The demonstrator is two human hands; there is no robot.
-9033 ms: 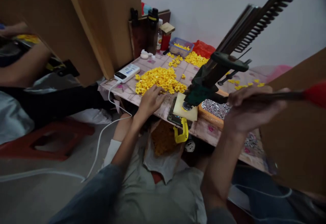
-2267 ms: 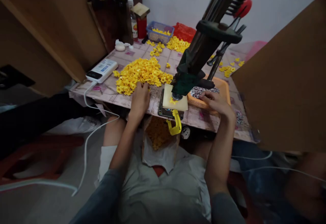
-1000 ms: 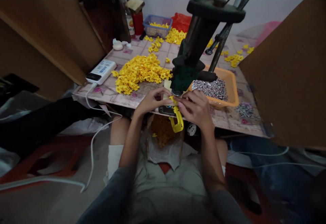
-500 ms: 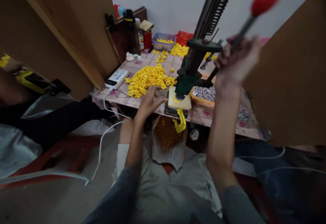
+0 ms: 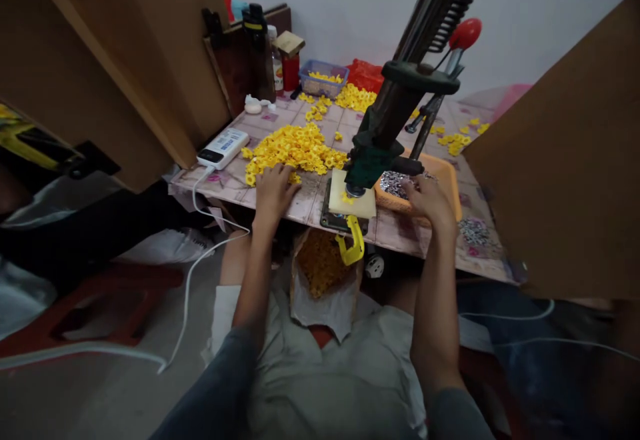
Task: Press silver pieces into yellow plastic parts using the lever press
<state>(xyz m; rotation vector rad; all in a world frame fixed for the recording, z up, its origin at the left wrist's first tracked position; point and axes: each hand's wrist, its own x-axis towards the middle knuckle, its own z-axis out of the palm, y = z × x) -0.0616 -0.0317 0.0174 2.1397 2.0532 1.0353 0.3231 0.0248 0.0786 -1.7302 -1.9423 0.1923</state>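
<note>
- Small yellow pieces (image 5: 295,147): loose heap on the near left of the tabletop (image 5: 310,208), left of the press. Seemingly kept there so that the left side can pick from it.
- Left hand (image 5: 274,190): at the heap's near edge, fingers bent down, thumb out to the side, partly open. Whether a piece is pinched, cannot tell; fingertips hidden.
- Right hand (image 5: 433,201): over the orange basket (image 5: 453,193), half curled, fingertips down at the metal bits (image 5: 393,184). Any bit in its grip too small to make out.
- Basket stands just right of the press, heap just left; probably set so that each hand has its own supply.
- Hand press (image 5: 373,150): between the two hands, leaning to the right in this view. Its foot is over a pale pad (image 5: 365,208); a touch of yellow shows beside the foot. Red knob (image 5: 466,33) on the lever, no hand on it.
- Yellow hooked part (image 5: 355,247): hangs at the front of the press base; purpose unclear.
- Paper bag (image 5: 323,313): open below the tabletop edge, between the legs, yellowish contents; perhaps placed to catch pieces from above.
- Farther back: blue basket (image 5: 305,83) with more yellow pieces, well apart from both hands.
</note>
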